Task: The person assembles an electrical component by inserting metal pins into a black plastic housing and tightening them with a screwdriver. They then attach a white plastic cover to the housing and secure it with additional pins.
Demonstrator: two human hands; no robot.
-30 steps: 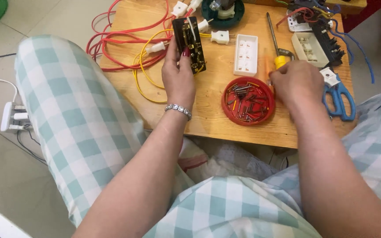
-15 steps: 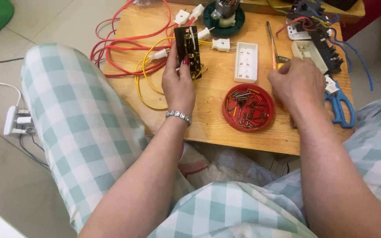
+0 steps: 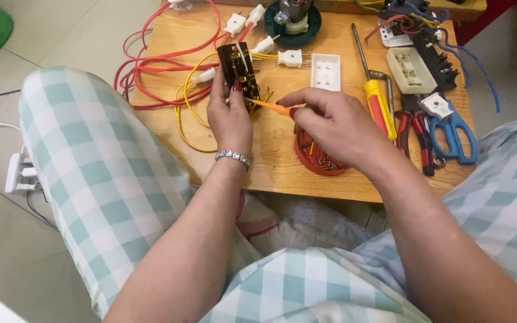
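Here, left hand raised off the low wooden table, forearm angled up from lower left, wrist straight with a silver bracelet around it. Fingers curled narrowly around the lower end of a black socket insert with brass strips, thumb and forefinger pinching its edges, holding it tilted and nearly upright above the table top. Right hand reaching in from the right, forearm slanting down across the table edge, back of the hand up, knuckles bent. Thumb and forefinger closed on a thin orange screwdriver, shaft pointing left and slightly up, tip touching or just beside the lower right side of the insert; exact contact too small to tell. Directly under that hand, a red round lid holding screws, mostly hidden by the palm. Behind the insert, yellow wires and red wires looping across the left part of the table, with white plugs near the top. Just beyond the right hand, a white socket cover lying flat. Further right, a larger yellow-and-red screwdriver, red-handled pliers and blue-handled scissors lying side by side. Checked green-and-white trouser knees framing both arms.
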